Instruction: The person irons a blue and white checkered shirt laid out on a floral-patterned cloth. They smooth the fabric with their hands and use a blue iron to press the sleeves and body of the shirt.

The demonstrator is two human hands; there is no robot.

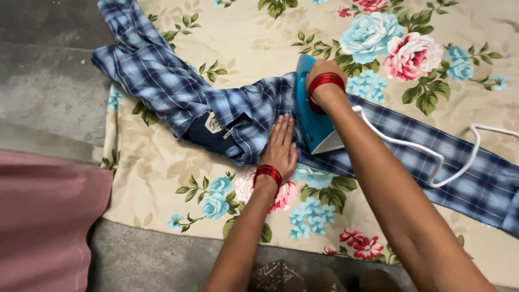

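Step in hand, as judged: pressing a blue plaid shirt (178, 92) spread on a floral sheet (162, 178) over the grey floor (48, 81). Right hand (323, 81) clenched around the handle of the teal iron (313, 121), which sits on the shirt at centre. Left hand (280, 148) released, palm flat on the cloth just at 9 o'clock of the iron. Next stroke calls for keeping those fingers off the soleplate. White cord (432, 157) loops at 3 o'clock across the cloth and could snag; pink fabric (48, 227) lies at 8 o'clock
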